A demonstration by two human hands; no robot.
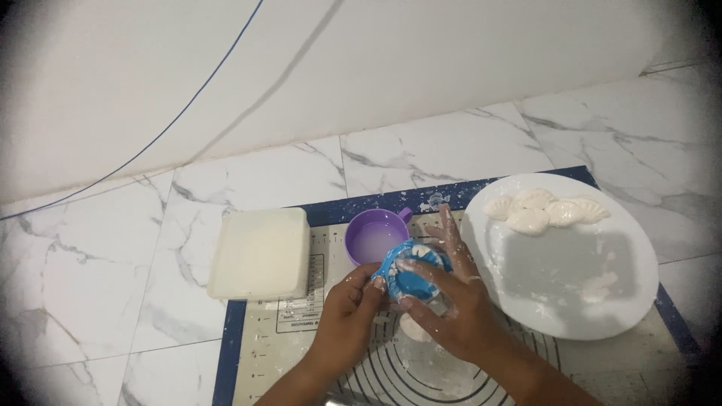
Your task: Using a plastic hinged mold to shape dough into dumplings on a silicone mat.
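Item: blue dumpling press (411,272), a hinged plastic mould smeared with white dough. It is held above the baking mat (259,353), just in front of the purple cup (374,234) and left of the white plate (594,301).

Grip, right hand (459,301): closed over the press from the right and from below, floured fingers (451,237) wrapped across its far edge. The press lies directly in the palm, so this hand is counted the nearer and the main bearer.

Grip, left hand (350,304): closed on the left rim of the press, fingertips pinched against the blue edge. The press lies up and to the right of this hand.

Orientation: the two hands oppose each other across the press, left against right. The mould seems folded shut or nearly so, with its hinge line running roughly away from the wearer; dough and fingers cover too much for this to be certain.

Adjacent: four shaped dumplings (545,210) are grouped at the far side of the plate, well apart from the press. A pale lidded container (261,252) is set at the left edge of the mat. A small lump of dough (414,328) is seen on the mat beneath the hands. The marble floor (113,286) surrounds the mat.
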